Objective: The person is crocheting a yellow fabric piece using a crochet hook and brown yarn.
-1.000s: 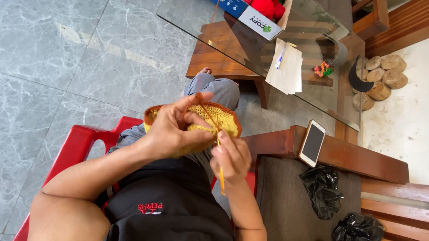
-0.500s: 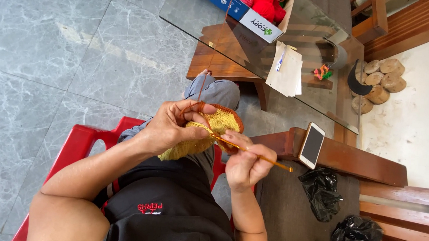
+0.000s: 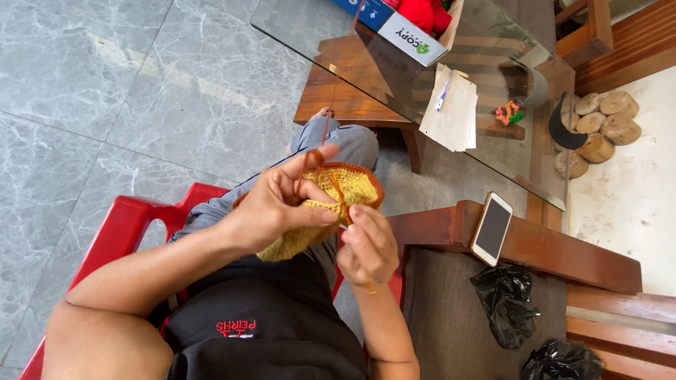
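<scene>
Your left hand (image 3: 274, 206), at centre frame, is curled around the near edge of the yellow crochet piece (image 3: 330, 205), thumb pressed onto the fabric and forefinger raised with the orange yarn strand (image 3: 334, 100) looped over it. Your right hand (image 3: 367, 247) sits just below and right of the piece, fingers bunched in a pinch on the crochet hook (image 3: 370, 288), whose thin end shows below the palm; the tip is hidden at the fabric edge. The piece lies between both hands, above your lap, its orange-trimmed rim toward the upper side of the frame. The strand runs up from the forefinger to the top of the frame.

You are seated on a red plastic chair (image 3: 119, 235), lower left. The floor (image 3: 95, 77) is grey marbled tile across the left half. A glass-topped desk (image 3: 321, 32) with a wooden frame fills the upper centre and right.

On the desk, top centre, stands a blue and white cardboard box (image 3: 392, 23) holding red yarn balls (image 3: 423, 9). White papers (image 3: 453, 119) with a blue pen lie just right of it. A smartphone (image 3: 492, 228), screen dark, rests on a wooden armrest (image 3: 560, 250) at right centre. Two black plastic bags (image 3: 508, 304) lie at lower right. Round wooden slices (image 3: 606, 124) are piled at upper right
</scene>
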